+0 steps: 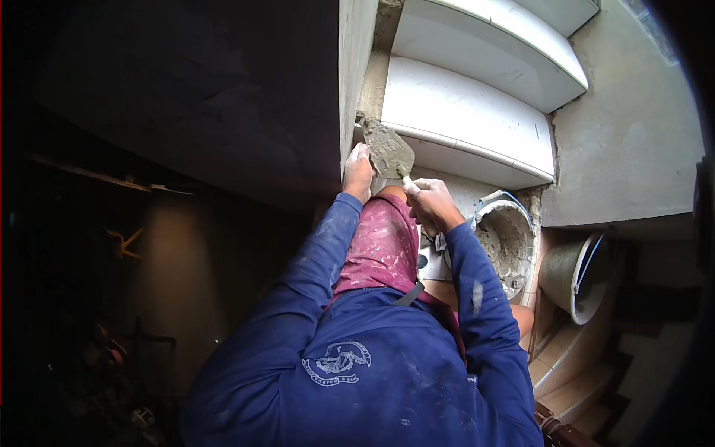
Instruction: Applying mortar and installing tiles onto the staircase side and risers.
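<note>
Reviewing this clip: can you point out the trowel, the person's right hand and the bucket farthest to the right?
Trowel [389, 151]: head view, on the mortar-coated blade.
Right hand [433, 203]: head view, on the back of the hand.
Farthest-right bucket [556, 273]: head view, on its outer wall.

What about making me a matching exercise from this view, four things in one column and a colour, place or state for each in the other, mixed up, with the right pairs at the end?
Things:
1. Trowel
2. Shorts
3. Stair treads
4. Nearer bucket

Colours, places, states:
A. White
B. Grey mix inside
C. Gripped in the right hand
D. Maroon with pale smears

Pairs: 1-C, 2-D, 3-A, 4-B
</note>
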`<state>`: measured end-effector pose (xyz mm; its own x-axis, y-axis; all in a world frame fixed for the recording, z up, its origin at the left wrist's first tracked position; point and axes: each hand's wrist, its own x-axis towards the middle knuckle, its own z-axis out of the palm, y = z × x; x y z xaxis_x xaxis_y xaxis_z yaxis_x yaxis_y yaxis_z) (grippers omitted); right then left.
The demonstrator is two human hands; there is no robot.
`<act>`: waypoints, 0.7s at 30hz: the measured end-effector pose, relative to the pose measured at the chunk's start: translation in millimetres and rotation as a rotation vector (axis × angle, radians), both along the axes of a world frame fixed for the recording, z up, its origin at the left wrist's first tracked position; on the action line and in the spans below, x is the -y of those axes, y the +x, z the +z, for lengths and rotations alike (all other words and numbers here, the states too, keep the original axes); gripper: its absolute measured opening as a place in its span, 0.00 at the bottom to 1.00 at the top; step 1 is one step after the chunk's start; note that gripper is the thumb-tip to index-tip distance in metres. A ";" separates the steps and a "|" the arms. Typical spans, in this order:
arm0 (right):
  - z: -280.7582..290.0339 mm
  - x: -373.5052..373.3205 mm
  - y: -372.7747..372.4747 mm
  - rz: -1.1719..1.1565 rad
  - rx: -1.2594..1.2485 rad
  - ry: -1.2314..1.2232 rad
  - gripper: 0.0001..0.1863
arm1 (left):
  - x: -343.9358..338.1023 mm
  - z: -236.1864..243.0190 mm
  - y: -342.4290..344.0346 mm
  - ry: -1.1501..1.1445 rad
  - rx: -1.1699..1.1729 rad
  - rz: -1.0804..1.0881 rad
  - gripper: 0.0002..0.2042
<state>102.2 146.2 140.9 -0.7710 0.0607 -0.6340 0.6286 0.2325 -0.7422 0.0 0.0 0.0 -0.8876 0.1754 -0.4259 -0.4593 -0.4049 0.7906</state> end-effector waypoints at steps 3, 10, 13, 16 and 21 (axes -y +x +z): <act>9.2 -2.1 10.0 0.076 -0.124 0.236 0.15 | -9.4 24.3 2.2 -0.043 0.030 0.120 0.26; 8.9 10.4 22.7 0.068 -0.564 0.641 0.15 | -18.5 22.6 -6.1 -0.109 0.047 0.195 0.21; 14.8 20.1 28.6 0.099 -0.531 0.895 0.19 | -29.4 21.5 -10.3 -0.137 -0.020 0.321 0.18; 14.7 28.3 31.6 0.097 -0.516 0.917 0.18 | -37.5 24.8 -17.9 -0.256 -0.153 0.400 0.16; 3.1 24.5 30.9 0.120 -0.588 0.986 0.20 | -41.6 45.7 -39.1 0.036 0.157 0.495 0.16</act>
